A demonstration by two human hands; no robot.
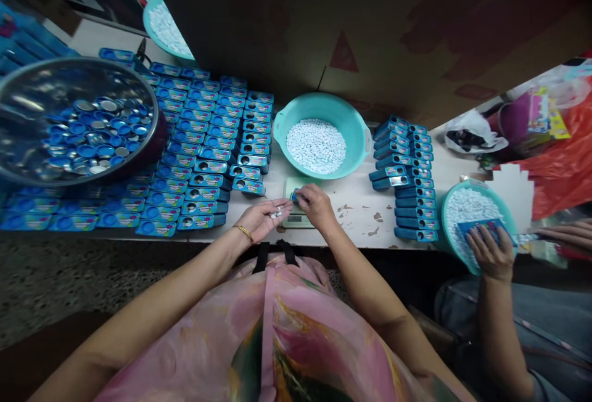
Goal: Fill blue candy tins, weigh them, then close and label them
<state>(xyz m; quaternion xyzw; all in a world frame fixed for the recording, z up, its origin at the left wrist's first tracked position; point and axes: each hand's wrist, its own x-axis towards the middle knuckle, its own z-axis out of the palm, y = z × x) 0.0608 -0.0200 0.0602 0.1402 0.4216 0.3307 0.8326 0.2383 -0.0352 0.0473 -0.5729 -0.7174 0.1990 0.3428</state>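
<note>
My left hand [265,217] is palm up, with several white candies [276,213] resting near its fingers. My right hand [316,205] has its fingers pinched together at a small blue tin [293,195], which is mostly covered by the fingers. What the fingertips grip is hidden. Under both hands lies a pale green weighing scale [298,219]. Just behind it stands a turquoise basin [356,137] holding many white candies [316,146].
Rows of blue tins [210,166] with open round holes fill the left. A metal bowl [160,121] there holds blue lids [99,134]. More tins [416,192] stand right. A co-worker's hand [494,251] holds a blue tin over another basin [511,217]. A cardboard box [296,26] rises behind.
</note>
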